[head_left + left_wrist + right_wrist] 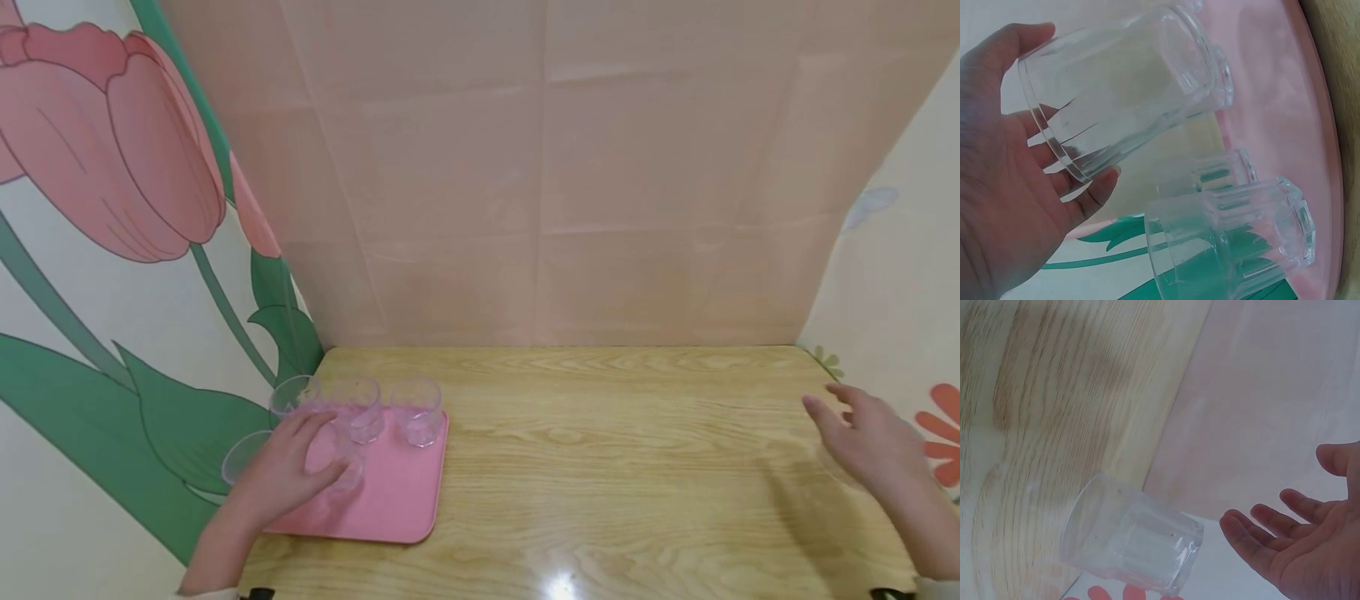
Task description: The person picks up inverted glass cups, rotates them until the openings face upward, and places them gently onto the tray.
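Note:
My left hand (285, 471) grips a clear drinking glass (1125, 81) near its rim, thumb on one side and fingers round the other. This glass is over the front part of a pink tray (397, 500), its base toward the tray. Several more clear glasses (418, 414) stand rim up on the tray around that hand. Far to the right, my right hand (873, 437) hovers with fingers loosely bent and apart, holding nothing. Just beyond its fingertips in the right wrist view, another clear glass (1132, 534) stands upside down on the table, mostly hidden by the hand in the head view.
The wood-grain table (600, 458) spans between the tray and the right-hand glass. A tulip-patterned panel (112, 333) borders the left side, close to the tray. A plain pinkish sheet (540, 208) closes the back, and a flowered panel (907, 308) the right.

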### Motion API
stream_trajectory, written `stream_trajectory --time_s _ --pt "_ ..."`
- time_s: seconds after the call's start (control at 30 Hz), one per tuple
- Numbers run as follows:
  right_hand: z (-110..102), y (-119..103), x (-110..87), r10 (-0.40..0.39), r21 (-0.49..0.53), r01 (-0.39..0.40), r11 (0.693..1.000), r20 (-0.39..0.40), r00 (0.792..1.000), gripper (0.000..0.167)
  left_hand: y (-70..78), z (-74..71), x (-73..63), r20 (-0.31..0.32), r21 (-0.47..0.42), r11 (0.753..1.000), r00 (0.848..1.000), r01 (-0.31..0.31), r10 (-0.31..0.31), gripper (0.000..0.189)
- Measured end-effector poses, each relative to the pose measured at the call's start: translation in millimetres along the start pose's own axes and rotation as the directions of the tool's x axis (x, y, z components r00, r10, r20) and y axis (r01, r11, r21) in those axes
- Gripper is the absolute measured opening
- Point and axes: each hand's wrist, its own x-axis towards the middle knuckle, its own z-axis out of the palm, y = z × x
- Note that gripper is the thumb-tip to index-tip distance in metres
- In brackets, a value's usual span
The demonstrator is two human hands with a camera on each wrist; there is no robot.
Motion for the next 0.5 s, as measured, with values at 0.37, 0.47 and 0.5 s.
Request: stream_trajectory --time_s 0.37,0.47,0.5 --pt "0.4 24.0 3.4 0.055 -0.038 -0.055 0.998 0.008 0.998 0.083 -6.9 5.1 0.1 0.019 0.033 0.999 1.0 0.021 -0.022 0.065" --pt "1.7 27.3 3.9 0.081 -0.047 -0.08 0.996 0.009 0.997 0.084 -7.2 5.8 0.3 0.025 0.042 0.999 0.999 0.028 -0.029 0.066" --pt "2.3 28.0 4.3 0.095 -0.051 -0.094 0.994 0.016 0.995 0.085 -7.3 6.0 0.4 0.026 0.043 0.999 0.999 0.029 -0.03 0.066"
